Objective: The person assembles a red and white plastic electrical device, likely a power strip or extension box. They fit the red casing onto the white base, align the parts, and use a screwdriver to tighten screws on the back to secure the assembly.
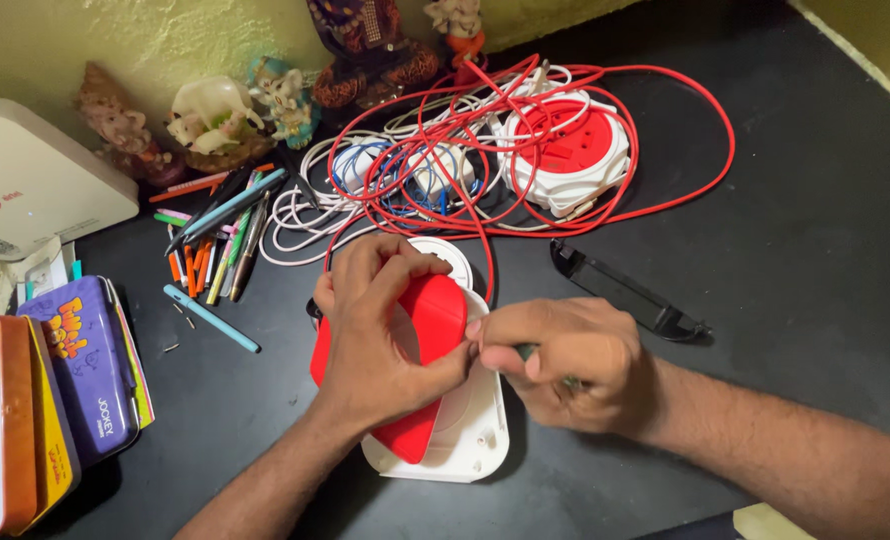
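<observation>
A red and white extension reel housing (465,430) lies on the black table in front of me. My left hand (375,330) presses down on its red cover (435,310), fingers curled over the top edge. My right hand (565,365) sits at the housing's right side, fingers closed around a thin dark tool, its tip hidden near the red cover. A red cable (485,250) runs from the housing up into the tangle behind.
Behind lies a second red and white reel (565,150) in a tangle of red, white and blue cables (405,170). A black plastic handle (625,290) lies to the right. Pens (220,230), boxes (75,370), a white router (25,180) and figurines (215,115) fill the left and back.
</observation>
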